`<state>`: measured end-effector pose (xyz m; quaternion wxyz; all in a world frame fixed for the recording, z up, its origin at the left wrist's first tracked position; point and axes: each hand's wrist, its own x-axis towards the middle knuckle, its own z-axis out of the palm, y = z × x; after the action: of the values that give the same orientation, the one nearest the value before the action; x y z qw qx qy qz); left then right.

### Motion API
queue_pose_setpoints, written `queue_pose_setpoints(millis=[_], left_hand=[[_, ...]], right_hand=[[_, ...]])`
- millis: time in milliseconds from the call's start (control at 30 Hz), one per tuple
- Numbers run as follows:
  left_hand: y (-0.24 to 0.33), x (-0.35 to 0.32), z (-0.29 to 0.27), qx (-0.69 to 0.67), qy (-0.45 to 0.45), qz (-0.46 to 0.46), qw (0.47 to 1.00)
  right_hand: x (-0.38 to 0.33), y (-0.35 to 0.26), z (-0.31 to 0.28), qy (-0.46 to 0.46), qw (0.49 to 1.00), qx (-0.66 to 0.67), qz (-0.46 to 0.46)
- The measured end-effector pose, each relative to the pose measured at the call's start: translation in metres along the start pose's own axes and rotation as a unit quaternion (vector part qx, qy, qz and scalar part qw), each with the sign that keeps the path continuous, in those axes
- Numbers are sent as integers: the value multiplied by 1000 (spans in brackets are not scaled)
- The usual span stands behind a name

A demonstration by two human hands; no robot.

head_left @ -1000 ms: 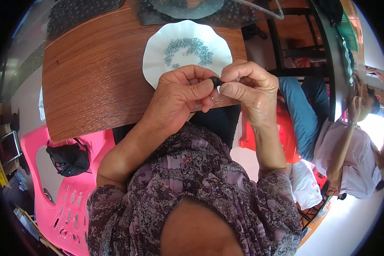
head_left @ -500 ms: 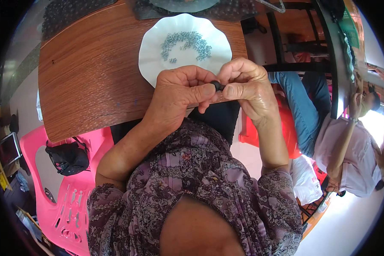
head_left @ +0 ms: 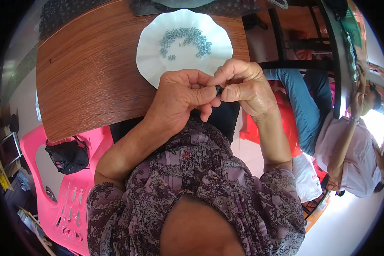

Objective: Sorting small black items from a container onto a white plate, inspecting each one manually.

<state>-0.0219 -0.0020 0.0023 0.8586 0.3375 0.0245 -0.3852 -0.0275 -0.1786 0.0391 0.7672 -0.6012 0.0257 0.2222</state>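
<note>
Wood-grain surface [head_left: 85, 81], brown, filling the upper left of the view; seated person at its near edge, patterned purple blouse at 6 o'clock.

Item 1: white scalloped plate [head_left: 151, 64], on the surface at 12 o'clock. Contents: a loose scatter of small grey-blue beads [head_left: 185, 40], gathered toward the plate's far half; near half bare.

Item 2: left hand [head_left: 179, 100], just below the plate's near rim. Grip closed to a pinch, thumb and forefinger pressed on a small dark piece [head_left: 219, 90].

Item 3: right hand [head_left: 245, 87], meeting the left fingertip to fingertip. Grip likewise pinched shut on the same dark piece; what the piece is cannot be told, being mostly hidden.

Step in hand, judged: fine fingertip work on the dark piece, held between both hands above the surface's edge. The next move would seem to call for steady, close finger control, with the beads within easy reach at 12 o'clock.

Item 4: pink plastic chair [head_left: 68, 183] at 8 o'clock, carrying a black bag [head_left: 68, 155].

Item 5: another person at 3 o'clock, in blue trousers and a light top.
</note>
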Motion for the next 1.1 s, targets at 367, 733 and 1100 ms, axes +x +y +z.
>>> queue_pose_setpoints(millis=[367,733,1100], left_hand=[[6,-1,6,35,47,-16,998],[13,0,19,73,39,0,997],[18,-16,-1,64,18,-29,997]], right_hand=[[5,34,-11,-13,990,126,-60],[16,34,-15,-85,972,147,-159],[4,28,0,-59,993,-5,-105]])
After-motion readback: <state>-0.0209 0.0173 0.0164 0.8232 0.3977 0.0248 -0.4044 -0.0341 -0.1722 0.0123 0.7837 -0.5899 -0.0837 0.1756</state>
